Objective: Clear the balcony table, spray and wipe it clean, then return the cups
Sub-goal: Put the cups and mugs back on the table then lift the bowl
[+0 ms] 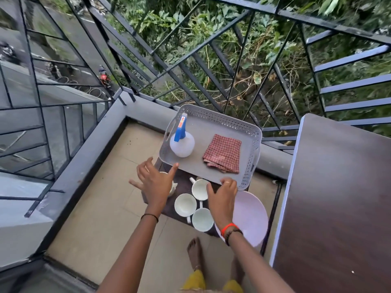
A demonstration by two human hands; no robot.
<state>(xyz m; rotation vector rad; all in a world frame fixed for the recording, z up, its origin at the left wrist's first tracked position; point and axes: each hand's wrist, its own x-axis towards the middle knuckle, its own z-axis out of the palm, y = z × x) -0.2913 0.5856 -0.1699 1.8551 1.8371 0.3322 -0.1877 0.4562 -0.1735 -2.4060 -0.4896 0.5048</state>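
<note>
Your left hand (154,182): fingers splayed wide, holding nothing, above a white cup (173,187); forefinger tip at the grey tray (211,115) near corner. Your right hand (222,192): fingers curled over the tray's near rim. Three more cups (185,205): on the dark table (183,179), between your hands.

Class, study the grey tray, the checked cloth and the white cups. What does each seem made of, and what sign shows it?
Tray: likely moulded plastic, matte grey; walls pierced in a regular lattice.
Cloth: woven fabric, perhaps cotton; red-and-white check, soft folds.
Cups: smooth, white; ceramic or hard plastic, cannot tell which.
</note>
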